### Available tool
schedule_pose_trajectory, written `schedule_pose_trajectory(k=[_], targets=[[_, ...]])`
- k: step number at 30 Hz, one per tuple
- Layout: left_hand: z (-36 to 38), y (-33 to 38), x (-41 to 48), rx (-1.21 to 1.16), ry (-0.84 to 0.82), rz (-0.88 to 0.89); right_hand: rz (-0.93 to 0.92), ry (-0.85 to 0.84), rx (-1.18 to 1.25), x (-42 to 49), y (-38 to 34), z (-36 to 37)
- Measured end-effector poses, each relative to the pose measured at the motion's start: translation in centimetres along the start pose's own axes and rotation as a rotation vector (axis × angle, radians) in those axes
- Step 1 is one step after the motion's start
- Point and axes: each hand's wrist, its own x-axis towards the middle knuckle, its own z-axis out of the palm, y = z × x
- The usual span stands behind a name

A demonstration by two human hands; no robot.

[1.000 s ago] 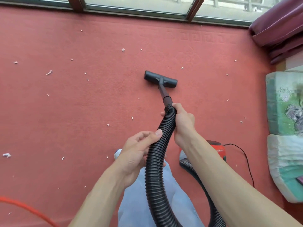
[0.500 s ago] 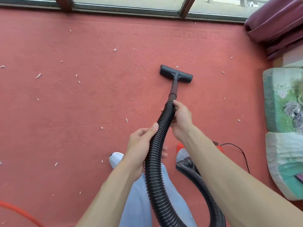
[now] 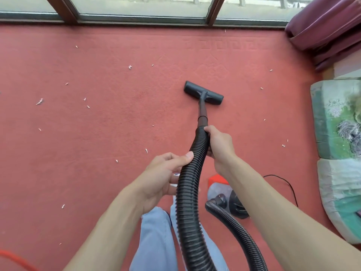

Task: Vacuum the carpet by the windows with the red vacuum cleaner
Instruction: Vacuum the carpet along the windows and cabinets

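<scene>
Both hands grip the hose (image 3: 188, 182): my right hand (image 3: 219, 144) wraps its upper end, my left hand (image 3: 160, 178) clasps it lower. At twelve o'clock the nozzle (image 3: 203, 92) rests on the carpet (image 3: 97, 133); the red vacuum cleaner (image 3: 215, 179) sits at four o'clock.

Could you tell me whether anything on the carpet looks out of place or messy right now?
Small white scraps litter the red carpet, mostly left of the floor nozzle; nothing else looks odd.

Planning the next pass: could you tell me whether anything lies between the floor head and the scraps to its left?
Nothing visible does; only open red carpet separates the floor head from the scraps.
</scene>
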Motion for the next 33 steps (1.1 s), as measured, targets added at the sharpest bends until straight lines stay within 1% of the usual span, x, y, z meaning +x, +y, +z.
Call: schedule_pose_trajectory(k=[2, 4, 7, 9, 11, 13, 14, 15, 17, 19, 23, 25, 28, 31, 33], targets=[[1.1, -0.1, 1.3, -0.016, 0.096, 0.025, 0.021, 0.012, 0.041, 1.2, -0.6, 0.3], [2.2, -0.3, 2.8, -0.081, 0.163, 0.053, 0.045, 0.016, 0.09, 2.6, -1.0, 0.2], [3.3, -0.5, 4.3, -0.113, 0.172, 0.075, 0.064, -0.002, 0.135, 3.8, -1.2, -0.5], [3.0, -0.8, 4.4, -0.07, 0.099, 0.066, 0.07, -0.006, 0.111, 3.7, -1.2, -1.3], [2.3, -1.2, 3.8, -0.038, -0.084, 0.026, 0.081, -0.048, 0.06, 2.8, -1.0, -2.4], [1.6, -1.4, 2.7, -0.057, -0.264, -0.002, 0.107, -0.136, 0.015, 1.8, -0.6, -3.4], [1.4, -1.6, 2.2, -0.069, -0.303, -0.006, 0.125, -0.177, 0.002, 1.2, -0.3, -3.7], [1.1, -1.8, 1.9, -0.073, -0.305, -0.006, 0.14, -0.203, -0.001, 0.9, 0.0, -3.8], [0.9, -2.3, 1.7, -0.057, -0.251, -0.004, 0.154, -0.218, 0.019, 1.1, 0.6, -3.7], [1.0, -2.9, 1.9, -0.043, -0.152, 0.012, 0.167, -0.228, 0.057, 1.9, 1.1, -3.1], [1.9, -3.9, 2.1, -0.204, 0.139, 0.051, 0.211, -0.251, 0.126, 3.5, 1.6, -1.7], [2.2, -4.3, 1.7, -0.258, 0.216, 0.052, 0.218, -0.291, 0.12, 4.0, 1.6, -1.4], [1.6, -5.4, 0.7, -0.246, 0.197, 0.057, 0.233, -0.389, 0.092, 3.6, 1.8, -1.5], [0.4, -7.4, -0.5, -0.183, 0.111, 0.088, 0.246, -0.495, 0.057, 2.4, 3.0, -2.4], [-0.1, -9.1, -1.8, -0.165, 0.073, 0.092, 0.248, -0.536, 0.055, 1.0, 4.3, -2.9]])
